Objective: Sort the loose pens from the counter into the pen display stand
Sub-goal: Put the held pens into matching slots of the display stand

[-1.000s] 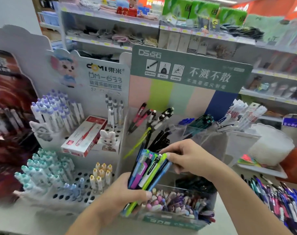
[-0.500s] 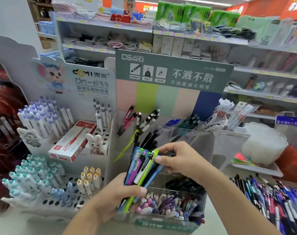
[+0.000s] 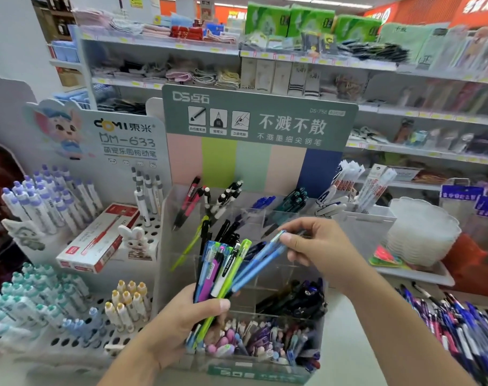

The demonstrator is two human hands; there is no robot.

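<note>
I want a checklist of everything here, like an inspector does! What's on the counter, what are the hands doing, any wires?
Surface: pale counter, mostly covered by displays.
Job's things: bundle of pens held upright; light blue pen being drawn out of it; clear pen display stand partly filled; heap of loose pens at right.
Clutter: red pen box lying on the white peg stand; stack of white dishes.
Hands: left hand grips the bundle; right hand pinches the light blue pen's top with its fingers.
Cables: nothing seen.
Surroundings: shop shelves with cloths and packets.
</note>
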